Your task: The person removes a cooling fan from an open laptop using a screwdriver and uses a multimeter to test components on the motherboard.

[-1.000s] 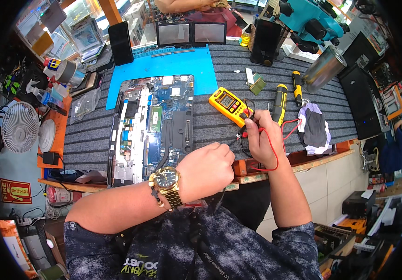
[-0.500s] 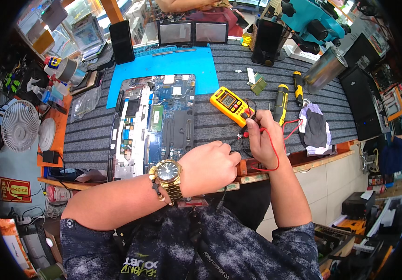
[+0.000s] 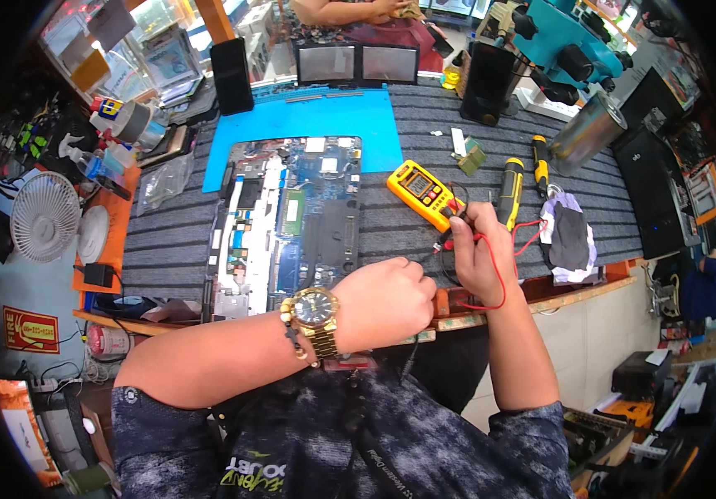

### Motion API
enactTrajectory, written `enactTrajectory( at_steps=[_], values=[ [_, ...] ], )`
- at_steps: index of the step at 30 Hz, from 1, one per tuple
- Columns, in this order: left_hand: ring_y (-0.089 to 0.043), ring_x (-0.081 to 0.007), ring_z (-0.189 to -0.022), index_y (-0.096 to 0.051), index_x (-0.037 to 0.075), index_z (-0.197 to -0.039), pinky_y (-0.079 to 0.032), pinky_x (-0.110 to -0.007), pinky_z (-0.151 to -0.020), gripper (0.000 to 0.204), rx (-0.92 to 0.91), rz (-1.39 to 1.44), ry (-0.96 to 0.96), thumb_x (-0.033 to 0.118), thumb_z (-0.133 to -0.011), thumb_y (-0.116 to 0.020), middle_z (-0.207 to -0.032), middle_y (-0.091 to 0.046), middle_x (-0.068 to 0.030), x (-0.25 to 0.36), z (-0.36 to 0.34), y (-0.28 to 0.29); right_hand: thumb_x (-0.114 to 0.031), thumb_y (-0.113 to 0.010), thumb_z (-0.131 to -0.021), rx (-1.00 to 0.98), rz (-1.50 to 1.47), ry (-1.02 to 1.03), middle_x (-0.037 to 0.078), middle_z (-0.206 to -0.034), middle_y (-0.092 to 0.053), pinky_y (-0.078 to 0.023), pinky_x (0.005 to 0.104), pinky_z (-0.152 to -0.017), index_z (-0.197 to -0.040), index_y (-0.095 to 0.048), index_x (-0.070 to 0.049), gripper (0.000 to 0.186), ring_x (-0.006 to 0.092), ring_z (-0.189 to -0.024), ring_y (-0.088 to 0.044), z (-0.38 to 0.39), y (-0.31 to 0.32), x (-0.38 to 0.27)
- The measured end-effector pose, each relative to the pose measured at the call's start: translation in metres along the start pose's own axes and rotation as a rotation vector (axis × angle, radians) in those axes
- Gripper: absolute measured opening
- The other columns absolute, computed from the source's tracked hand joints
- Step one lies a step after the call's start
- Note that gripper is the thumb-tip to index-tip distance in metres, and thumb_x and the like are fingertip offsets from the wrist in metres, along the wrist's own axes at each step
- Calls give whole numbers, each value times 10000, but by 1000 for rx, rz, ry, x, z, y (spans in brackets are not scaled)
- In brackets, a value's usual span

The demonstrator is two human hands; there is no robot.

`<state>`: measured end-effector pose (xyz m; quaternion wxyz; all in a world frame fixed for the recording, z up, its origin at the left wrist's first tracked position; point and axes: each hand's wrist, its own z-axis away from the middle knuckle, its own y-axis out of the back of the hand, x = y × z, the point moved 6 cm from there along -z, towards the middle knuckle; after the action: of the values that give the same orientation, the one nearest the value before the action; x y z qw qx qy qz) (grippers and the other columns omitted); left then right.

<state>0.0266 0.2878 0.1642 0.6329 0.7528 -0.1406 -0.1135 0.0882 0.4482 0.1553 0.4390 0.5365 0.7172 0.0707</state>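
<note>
Probe tips (image 3: 445,244) hidden between both hands (image 3: 481,254)

A yellow handheld multimeter (image 3: 423,194) with a grey screen and dark dial lies flat and slanted just right of the opened laptop (image 3: 287,226), its red test lead (image 3: 503,279) looping from its lower end around the near side, toward the bench edge.
</note>
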Motion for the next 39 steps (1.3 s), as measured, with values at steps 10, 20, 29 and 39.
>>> enactTrajectory(
  at_steps=[10,20,29,39],
  values=[
    [-726,-224,-979,-763,76,-848,-626,-362,-873,103,22,36,-7,168,-878,-727,-951,-711,-46,-13,-4,-5,-14,-688,-1084,-11,2,-6,174,-786,-635,-499,458,-577,-1071,-592,-20,97,375,-629,-682,1,-1,-1],
    [-714,-217,-962,-719,99,-854,-646,-355,-814,108,15,20,-142,200,-890,-726,-932,-657,-32,-23,-5,-6,23,-713,-1053,4,-21,21,166,-786,-606,-490,468,-572,-1046,-572,-16,147,399,-633,-656,1,-2,-1],
    [-711,-233,-917,-675,124,-847,-643,-365,-794,104,85,25,-255,213,-869,-726,-918,-631,-48,-27,-4,-5,15,-709,-1061,3,-31,15,166,-794,-610,-493,466,-571,-1054,-572,-15,141,393,-631,-663,1,-3,0],
    [-712,-242,-924,-704,120,-857,-647,-374,-816,96,58,50,-281,212,-864,-731,-927,-631,-55,-29,-5,-5,13,-710,-1062,-4,-31,7,161,-780,-633,-500,463,-573,-1055,-568,-19,145,388,-636,-677,0,-2,-2]
  ],
)
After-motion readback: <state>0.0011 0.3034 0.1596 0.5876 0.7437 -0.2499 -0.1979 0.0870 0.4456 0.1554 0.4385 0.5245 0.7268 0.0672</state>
